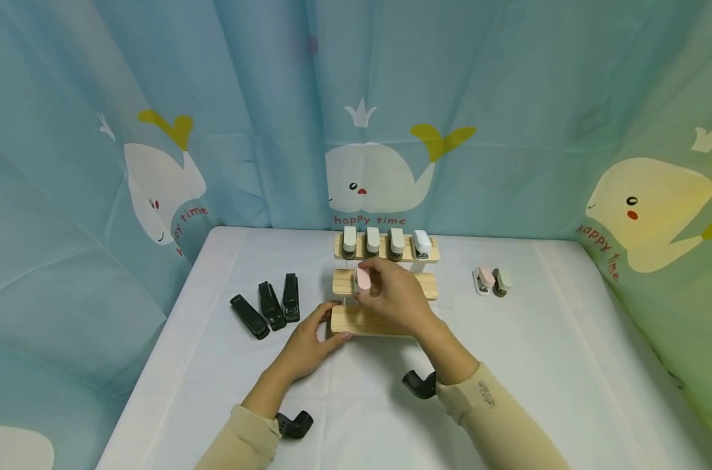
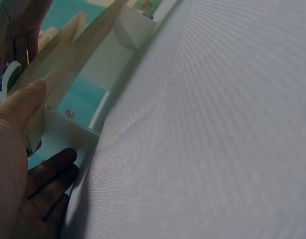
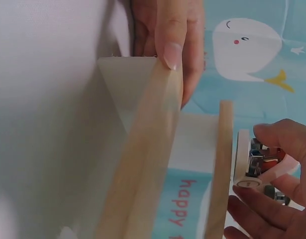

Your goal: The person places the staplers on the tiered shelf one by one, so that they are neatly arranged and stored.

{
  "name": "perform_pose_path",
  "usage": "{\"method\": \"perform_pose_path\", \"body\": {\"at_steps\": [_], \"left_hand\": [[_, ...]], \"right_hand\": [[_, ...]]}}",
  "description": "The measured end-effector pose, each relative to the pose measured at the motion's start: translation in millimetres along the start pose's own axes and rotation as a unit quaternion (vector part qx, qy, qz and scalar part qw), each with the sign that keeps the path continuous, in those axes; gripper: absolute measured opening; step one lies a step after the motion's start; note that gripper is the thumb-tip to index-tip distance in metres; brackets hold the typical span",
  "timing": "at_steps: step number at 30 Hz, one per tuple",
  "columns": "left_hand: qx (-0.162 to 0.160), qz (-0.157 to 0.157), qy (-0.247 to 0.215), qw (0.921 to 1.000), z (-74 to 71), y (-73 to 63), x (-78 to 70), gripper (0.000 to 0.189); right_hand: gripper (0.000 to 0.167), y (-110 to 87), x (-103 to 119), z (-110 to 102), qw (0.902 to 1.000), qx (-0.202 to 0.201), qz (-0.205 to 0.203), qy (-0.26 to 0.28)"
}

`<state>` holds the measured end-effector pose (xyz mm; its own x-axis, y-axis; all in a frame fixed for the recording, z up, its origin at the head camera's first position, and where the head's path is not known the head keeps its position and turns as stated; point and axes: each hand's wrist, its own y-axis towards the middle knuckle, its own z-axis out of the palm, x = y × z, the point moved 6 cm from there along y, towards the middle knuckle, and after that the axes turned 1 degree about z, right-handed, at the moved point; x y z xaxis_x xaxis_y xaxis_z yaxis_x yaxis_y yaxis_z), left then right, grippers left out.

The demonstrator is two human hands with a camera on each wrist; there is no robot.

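A three-tier wooden display rack [image 1: 362, 321] with pale side supports stands mid-table. My left hand [image 1: 305, 346] grips the left end of its lowest board, thumb at the front edge and fingers around the far side. My right hand [image 1: 398, 294] pinches a small pink stapler [image 1: 362, 281] between thumb and fingers at the left part of the middle board [image 1: 423, 286]. In the right wrist view the stapler's pale base [image 3: 242, 159] stands right beside the board's surface. Several small pale staplers [image 1: 396, 241] sit in a row on the top board.
Three black staplers [image 1: 270, 305] lie on the white table left of the rack. To the right stand another pink stapler [image 1: 483, 279] and a pale green stapler [image 1: 501, 282]. A blue curtain [image 1: 262, 163] with whale prints hangs behind the table.
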<state>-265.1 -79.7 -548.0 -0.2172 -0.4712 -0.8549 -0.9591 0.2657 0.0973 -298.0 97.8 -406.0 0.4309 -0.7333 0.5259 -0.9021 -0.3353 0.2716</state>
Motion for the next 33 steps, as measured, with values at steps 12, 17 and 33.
{"method": "perform_pose_path", "body": {"at_steps": [12,17,33], "left_hand": [[0.0,0.008,-0.002,1.0,0.8,1.0,-0.2,0.066],[-0.002,0.007,-0.001,1.0,0.6,0.1,0.0,0.066],[-0.002,0.005,-0.002,1.0,-0.2,-0.8,-0.4,0.067]], "right_hand": [[0.055,0.6,-2,5,0.9993,-0.018,0.009,-0.033],[0.056,-0.2,-3,6,0.9992,-0.013,0.011,-0.036],[0.062,-10.4,-4,-3,0.9995,-0.015,0.009,-0.027]]}}
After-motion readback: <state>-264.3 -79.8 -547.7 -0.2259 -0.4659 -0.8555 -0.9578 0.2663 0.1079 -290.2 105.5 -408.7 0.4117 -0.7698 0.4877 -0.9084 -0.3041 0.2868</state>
